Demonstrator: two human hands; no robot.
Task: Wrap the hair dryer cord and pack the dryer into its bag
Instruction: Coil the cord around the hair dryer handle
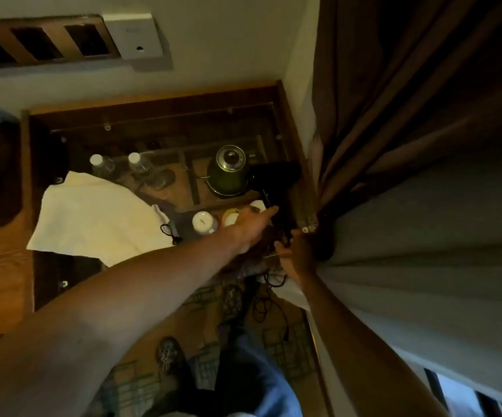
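Black hair dryer (273, 176) held above the counter (0, 266), near its right rear corner, just beside the kettle (228, 171) and close to the brown curtain (394, 115). Barrel toward the wall, handle angled down toward both hands.

Right hand (296, 254): clenched around the lower end of the dryer handle, where the cord (269, 302) exits. Left hand (255, 224): reaching in from the left, fingers extended, fingertip touching the handle partway up; whether closed on it, cannot tell in the dim light.

Cord: hanging below the right hand in loose black loops, trailing over the patterned floor (285, 350). Not wrapped.

White cloth bag (93, 215): lying flat on the counter, left of the hands, well apart from the dryer; black drawstring (170, 233) at its right edge.

Also on the counter: two capped water bottles (135, 167) behind the bag, an upturned white cup (204, 222) just beside the left hand.
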